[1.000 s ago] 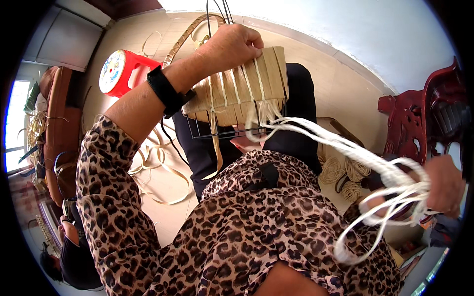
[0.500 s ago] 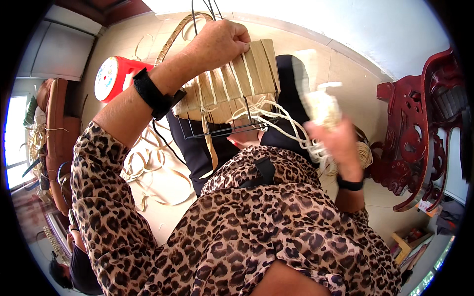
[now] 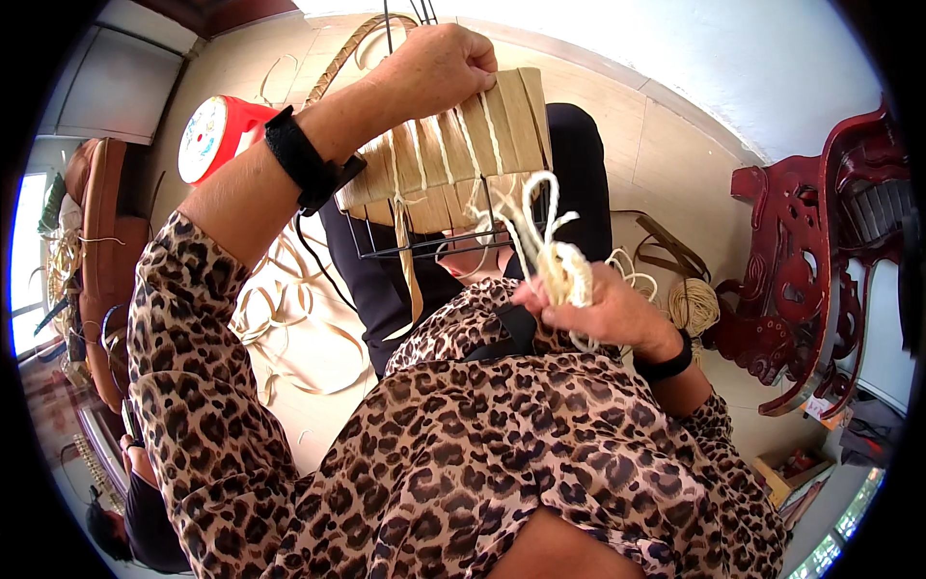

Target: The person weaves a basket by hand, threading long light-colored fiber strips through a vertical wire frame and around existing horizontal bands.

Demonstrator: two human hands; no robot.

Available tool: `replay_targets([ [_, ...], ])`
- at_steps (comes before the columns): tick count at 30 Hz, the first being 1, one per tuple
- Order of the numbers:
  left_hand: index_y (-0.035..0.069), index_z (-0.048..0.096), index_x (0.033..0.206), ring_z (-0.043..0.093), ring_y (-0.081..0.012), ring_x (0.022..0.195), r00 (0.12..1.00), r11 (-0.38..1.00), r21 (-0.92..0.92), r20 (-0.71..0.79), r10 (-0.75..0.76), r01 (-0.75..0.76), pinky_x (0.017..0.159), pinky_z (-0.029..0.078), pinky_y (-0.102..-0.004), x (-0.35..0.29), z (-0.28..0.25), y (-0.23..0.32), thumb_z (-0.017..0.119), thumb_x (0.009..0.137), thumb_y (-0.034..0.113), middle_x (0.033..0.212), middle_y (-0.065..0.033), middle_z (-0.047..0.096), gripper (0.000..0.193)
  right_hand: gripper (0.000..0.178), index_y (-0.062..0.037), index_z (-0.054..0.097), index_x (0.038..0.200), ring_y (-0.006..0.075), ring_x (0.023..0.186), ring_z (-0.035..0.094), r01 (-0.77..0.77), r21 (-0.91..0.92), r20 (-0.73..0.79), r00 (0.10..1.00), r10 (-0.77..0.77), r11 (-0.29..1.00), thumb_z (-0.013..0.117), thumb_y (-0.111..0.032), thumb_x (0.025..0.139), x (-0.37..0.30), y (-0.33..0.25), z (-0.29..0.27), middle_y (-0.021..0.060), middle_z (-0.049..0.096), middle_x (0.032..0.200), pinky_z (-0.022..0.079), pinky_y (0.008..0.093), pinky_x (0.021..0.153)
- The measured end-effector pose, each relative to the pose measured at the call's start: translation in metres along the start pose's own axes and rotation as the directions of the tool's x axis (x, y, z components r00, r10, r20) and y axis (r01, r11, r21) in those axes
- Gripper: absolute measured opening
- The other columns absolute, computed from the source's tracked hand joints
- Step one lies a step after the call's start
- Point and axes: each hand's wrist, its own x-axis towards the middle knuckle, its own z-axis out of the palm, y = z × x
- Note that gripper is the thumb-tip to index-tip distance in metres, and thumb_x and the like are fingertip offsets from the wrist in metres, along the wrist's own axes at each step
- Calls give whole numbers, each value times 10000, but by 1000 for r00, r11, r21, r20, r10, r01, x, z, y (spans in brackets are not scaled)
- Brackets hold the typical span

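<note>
We recorded a half-woven basket (image 3: 453,154), tan flat strips laced on a black wire frame, held raised and tilted. We logged pale cord (image 3: 555,261), bunched in loops, touching the basket's lower edge.

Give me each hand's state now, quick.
Left hand: closed, gripping the woven basket.
Right hand: closed on a bunch of pale cord.
</note>
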Motion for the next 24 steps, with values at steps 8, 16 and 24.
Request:
replay_targets([
  [8, -3, 611, 828, 572, -120, 564, 1000, 1000, -17, -15, 16, -16, 545, 468, -266, 4, -5, -2, 581, 775, 126, 660, -62, 614, 143, 349, -31, 560, 1051, 106, 713, 566, 223, -63, -538, 813, -221, 973, 650, -106, 723, -68, -28, -52, 53, 606, 828, 469, 229, 622],
  [16, 3, 610, 823, 557, -104, 546, 1000, 1000, -26, -24, 0, 0, 530, 462, -257, -1, -3, 2, 581, 786, 135, 647, -53, 606, 140, 392, -38, 549, 1079, 119, 739, 581, 5, -291, -837, 483, -256, 957, 659, -76, 704, -105, -14, -103, 64, 616, 875, 476, 243, 652],
  [24, 45, 633, 728, 585, -143, 554, 996, 996, -27, -38, -85, 84, 571, 487, -294, -2, -5, 3, 606, 727, 108, 617, -73, 608, 68, 441, -45, 539, 1107, 131, 765, 596, 20, -323, -760, 590, -272, 946, 668, -47, 686, -9, -17, -61, 76, 627, 922, 483, 257, 681],
])
